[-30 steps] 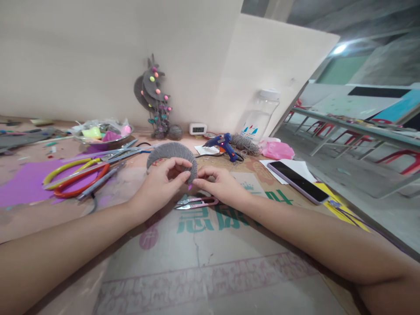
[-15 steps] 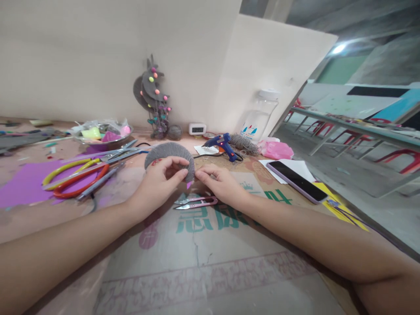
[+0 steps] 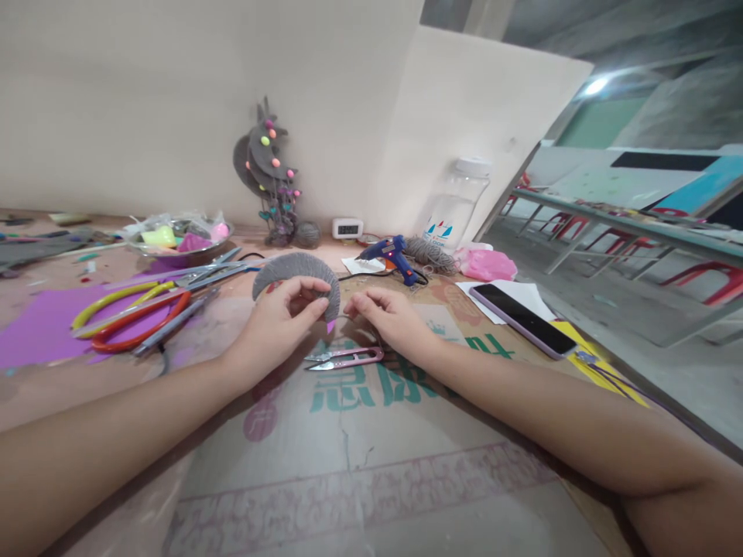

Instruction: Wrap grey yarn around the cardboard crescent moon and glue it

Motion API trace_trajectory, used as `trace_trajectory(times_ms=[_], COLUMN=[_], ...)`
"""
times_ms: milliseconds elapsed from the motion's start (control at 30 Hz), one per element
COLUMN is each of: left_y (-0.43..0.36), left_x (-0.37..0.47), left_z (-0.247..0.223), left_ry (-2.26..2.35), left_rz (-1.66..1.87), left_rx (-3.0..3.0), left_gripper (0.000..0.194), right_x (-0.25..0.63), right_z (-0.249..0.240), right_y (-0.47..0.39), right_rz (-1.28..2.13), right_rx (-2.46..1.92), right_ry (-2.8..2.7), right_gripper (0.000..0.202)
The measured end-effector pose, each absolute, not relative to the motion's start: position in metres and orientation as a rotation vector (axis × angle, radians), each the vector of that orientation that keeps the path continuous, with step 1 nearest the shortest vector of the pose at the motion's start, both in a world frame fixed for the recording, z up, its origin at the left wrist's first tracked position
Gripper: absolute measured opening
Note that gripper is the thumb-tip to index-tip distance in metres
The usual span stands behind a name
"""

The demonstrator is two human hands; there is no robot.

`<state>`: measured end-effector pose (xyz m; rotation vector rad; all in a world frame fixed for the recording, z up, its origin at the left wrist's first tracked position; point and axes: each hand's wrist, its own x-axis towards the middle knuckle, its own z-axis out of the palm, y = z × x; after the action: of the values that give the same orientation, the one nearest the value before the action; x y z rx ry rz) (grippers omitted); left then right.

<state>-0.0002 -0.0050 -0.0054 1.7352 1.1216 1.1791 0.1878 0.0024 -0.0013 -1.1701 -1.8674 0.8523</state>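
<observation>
My left hand [image 3: 287,316] pinches a curved, crescent-like piece wrapped in grey yarn [image 3: 299,268] near its lower right end. A small purple tip [image 3: 330,326] pokes out below the wrapping. Just right of that end, my right hand [image 3: 388,316] is closed, thumb against fingers, on a thin grey yarn strand [image 3: 347,316]. A narrow gap separates the two hands. Pink thread snips [image 3: 345,357] lie on the printed cardboard [image 3: 279,480] beneath them.
Scissors with yellow and red handles [image 3: 139,309] lie on purple sheets at left, near a bowl [image 3: 179,247]. Behind are a grey moon-shaped ornament [image 3: 264,158], small clock [image 3: 347,229], blue glue gun [image 3: 392,255], yarn [image 3: 429,255] and bottle [image 3: 458,203]. A phone [image 3: 519,319] lies right.
My right hand has drawn slightly right, away from the wrapped piece's end, opening a gap with the strand showing. My left hand keeps its hold.
</observation>
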Motion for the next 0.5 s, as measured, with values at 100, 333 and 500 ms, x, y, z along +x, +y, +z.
trace_trajectory(times_ms=[100,333,500], left_y=[-0.0047,-0.0093,-0.0101], left_x=[-0.0003,0.0021,0.0027], left_z=[-0.0049,-0.0001,-0.0001], left_ry=[1.136,1.125,1.135], left_rz=[1.178,1.146,1.141], left_rx=[1.768,1.796,1.798], left_gripper=[0.023,0.021,0.022], right_x=[0.1840,0.1791,0.1802], right_z=[0.0010,0.0060,0.0044], right_y=[-0.0004,-0.0067,-0.0053], right_rz=[0.825,0.818,0.780], right_rx=[-1.243,-1.284,-1.231], right_ry=[-1.928,-2.004,-2.019], right_gripper=[0.024,0.016,0.014])
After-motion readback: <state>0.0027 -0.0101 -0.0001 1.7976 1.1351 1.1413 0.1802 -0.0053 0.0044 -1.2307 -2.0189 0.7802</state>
